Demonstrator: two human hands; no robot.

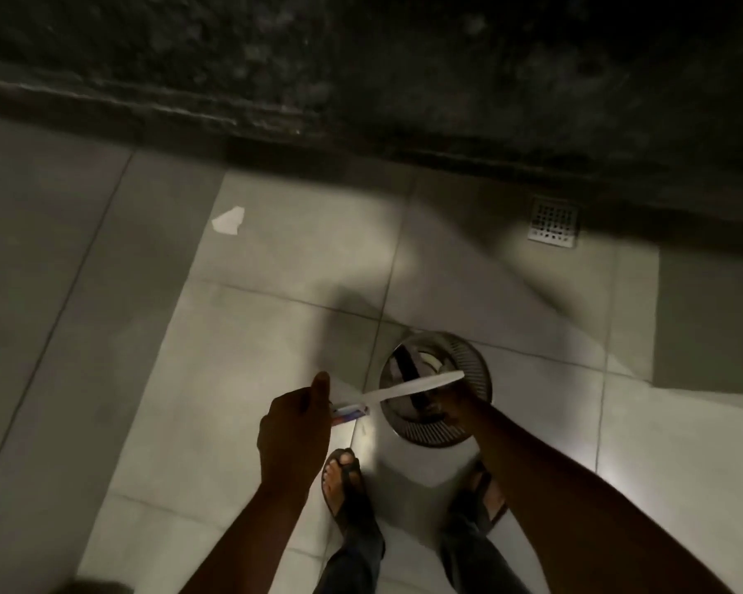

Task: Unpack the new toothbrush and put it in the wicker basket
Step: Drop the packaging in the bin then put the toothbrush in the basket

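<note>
My left hand point(297, 422) is closed on the colourful end of the toothbrush package point(350, 411), thumb up. A long white toothbrush point(412, 388) slants from the package up to the right, across the mouth of the round wicker basket point(477, 370) standing on the floor. My right hand point(449, 407) is over the basket's near side, just below the white handle, and its fingers seem closed on it. The dim light blurs the grip. Dark items lie inside the basket.
I am standing on pale floor tiles with my sandalled feet point(344, 482) just behind the basket. A white paper scrap point(229, 220) lies to the far left. A metal floor drain point(554, 222) sits at the back right, below a dark rough wall point(361, 79).
</note>
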